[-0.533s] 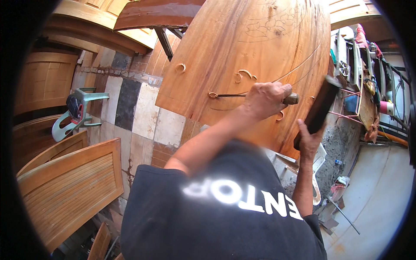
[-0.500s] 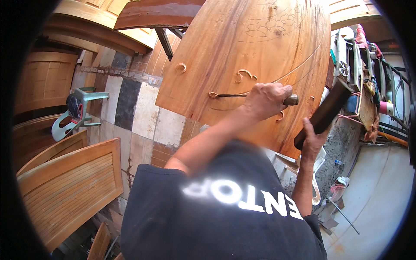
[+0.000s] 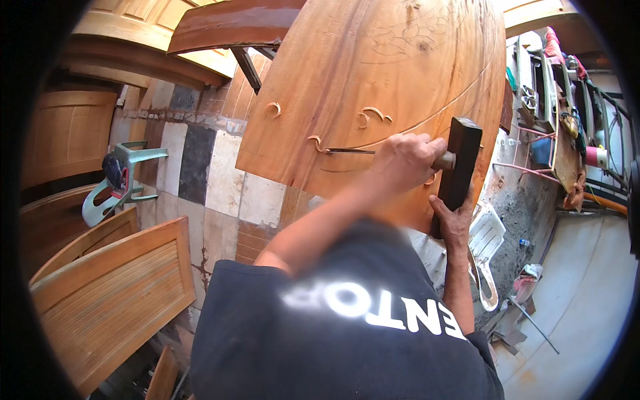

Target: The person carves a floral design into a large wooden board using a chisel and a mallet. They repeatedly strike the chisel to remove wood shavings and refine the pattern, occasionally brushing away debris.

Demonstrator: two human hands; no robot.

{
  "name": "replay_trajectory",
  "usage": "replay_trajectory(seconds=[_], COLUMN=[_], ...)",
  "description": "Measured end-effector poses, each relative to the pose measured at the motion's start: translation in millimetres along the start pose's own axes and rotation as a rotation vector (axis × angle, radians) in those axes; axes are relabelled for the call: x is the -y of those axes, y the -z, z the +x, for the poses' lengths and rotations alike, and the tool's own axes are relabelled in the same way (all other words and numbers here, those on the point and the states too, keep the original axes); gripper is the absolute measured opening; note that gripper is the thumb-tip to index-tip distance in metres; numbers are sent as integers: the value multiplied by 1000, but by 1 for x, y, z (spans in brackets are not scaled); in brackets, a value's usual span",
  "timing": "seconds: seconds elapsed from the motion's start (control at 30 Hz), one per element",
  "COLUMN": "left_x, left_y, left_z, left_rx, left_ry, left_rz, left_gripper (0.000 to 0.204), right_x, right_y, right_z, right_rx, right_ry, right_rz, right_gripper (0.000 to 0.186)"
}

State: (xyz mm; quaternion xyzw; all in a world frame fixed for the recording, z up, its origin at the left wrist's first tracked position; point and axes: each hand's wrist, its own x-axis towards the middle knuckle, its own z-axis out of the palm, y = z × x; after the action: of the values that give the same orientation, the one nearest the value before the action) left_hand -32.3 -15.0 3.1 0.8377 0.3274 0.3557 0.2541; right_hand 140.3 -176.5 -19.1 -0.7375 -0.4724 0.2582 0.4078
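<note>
My left hand is closed round the handle of a chisel, whose thin dark blade lies low over the wooden panel and reaches left to a curled shaving. My right hand grips a dark rectangular wooden mallet, its upper part against the chisel handle's end. A carved curved groove runs up the panel to the right, drawn leaf-like outlines show at the top, and more shavings lie on the wood.
A pale green plastic chair stands at left on a tiled floor, above louvred wooden panels. A cluttered metal rack is at right, a white plastic chair below it. A brown board sits behind the panel.
My right hand has swung the mallet leftward, bringing it up to the chisel handle. The chisel tip sits slightly lower in the picture, and the view has shifted a little.
</note>
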Motion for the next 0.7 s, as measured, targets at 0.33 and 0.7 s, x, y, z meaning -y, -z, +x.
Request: replay_trajectory(seconds=[0.33,0.7], left_x=[-18,92], left_y=[60,131], left_z=[-76,-89], left_rx=[306,0], left_ry=[143,365], left_rz=[142,402], left_gripper=[18,49], right_x=[37,24], right_y=[9,18], right_z=[-16,-13], right_rx=[-18,6], right_ry=[-153,77], right_rz=[-274,-714], right_gripper=[99,104])
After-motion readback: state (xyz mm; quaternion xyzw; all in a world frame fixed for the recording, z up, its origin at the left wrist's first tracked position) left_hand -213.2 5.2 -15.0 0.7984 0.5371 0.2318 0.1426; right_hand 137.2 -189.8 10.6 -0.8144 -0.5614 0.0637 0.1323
